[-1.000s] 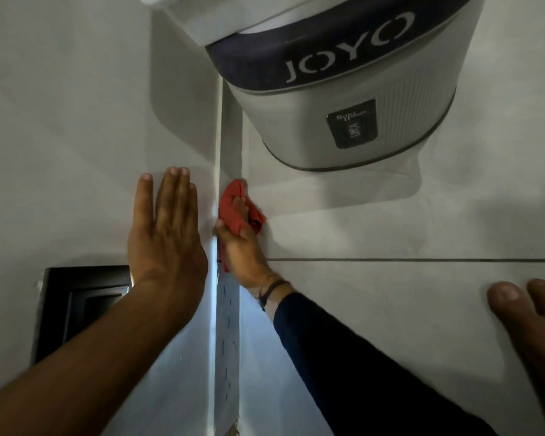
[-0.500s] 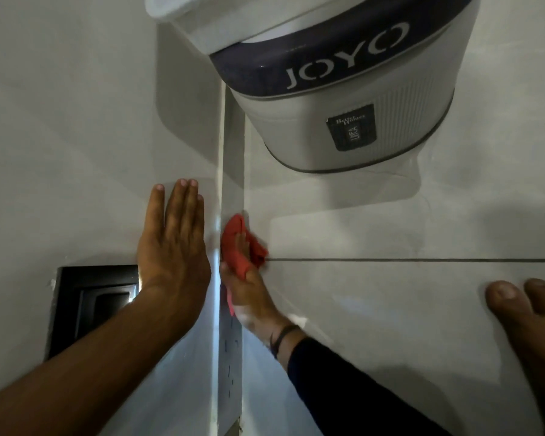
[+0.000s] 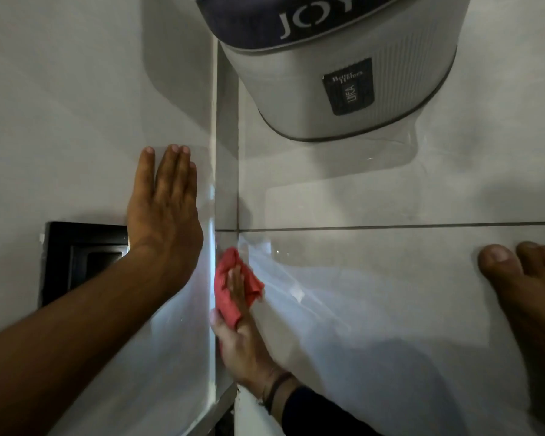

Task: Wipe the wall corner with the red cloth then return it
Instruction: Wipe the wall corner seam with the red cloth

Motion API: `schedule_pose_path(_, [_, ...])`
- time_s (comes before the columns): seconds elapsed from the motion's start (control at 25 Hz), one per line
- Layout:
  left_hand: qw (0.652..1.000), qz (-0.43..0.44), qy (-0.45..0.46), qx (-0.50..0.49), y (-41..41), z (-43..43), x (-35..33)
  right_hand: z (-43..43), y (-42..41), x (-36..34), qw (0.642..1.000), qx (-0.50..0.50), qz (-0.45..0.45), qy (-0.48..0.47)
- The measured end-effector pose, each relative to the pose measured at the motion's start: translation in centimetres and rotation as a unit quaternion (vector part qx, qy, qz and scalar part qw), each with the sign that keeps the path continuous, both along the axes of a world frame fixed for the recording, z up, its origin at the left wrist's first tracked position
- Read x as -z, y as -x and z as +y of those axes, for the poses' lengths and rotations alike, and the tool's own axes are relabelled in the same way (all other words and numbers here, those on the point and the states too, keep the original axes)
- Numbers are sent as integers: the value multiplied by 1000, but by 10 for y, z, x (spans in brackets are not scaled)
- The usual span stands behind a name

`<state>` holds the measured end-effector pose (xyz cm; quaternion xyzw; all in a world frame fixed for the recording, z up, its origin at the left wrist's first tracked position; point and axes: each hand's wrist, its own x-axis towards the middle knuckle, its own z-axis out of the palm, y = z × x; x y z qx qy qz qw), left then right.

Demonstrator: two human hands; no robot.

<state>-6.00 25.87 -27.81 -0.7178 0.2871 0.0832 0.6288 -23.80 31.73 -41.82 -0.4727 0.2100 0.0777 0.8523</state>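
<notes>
At wall corner (image 3: 216, 190), red cloth (image 3: 230, 287) under rt hand (image 3: 239, 338).

grey joyo bin (image 3: 343, 73), black wall panel (image 3: 76, 256), bare foot (image 3: 529, 297)

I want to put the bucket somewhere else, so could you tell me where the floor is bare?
Bare tile lies between the bucket and the foot, on both sides of the grout line. The corner is crowded: the right hand presses the red cloth there, and the left hand is flat on the wall.
</notes>
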Motion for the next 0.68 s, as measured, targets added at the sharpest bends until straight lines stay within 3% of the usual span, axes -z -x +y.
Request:
schedule_pose_path(0.16, [1000,-3,-8,9,-1,-1,-3,-13,-16,13,998,-37,-11,50])
schedule_pose_path(0.28, [1000,-3,-5,6,1,-3,-2,-28,-53,11,1000,1,4,16])
schedule_pose_path(0.48, [1000,-1,-9,-3,4,-4,-5,12,46,-3,999,-24,-22,-13])
schedule_pose_path(0.68, [1000,-2,-4,3,3,-4,0,-10,-19,14,999,-24,26,17])
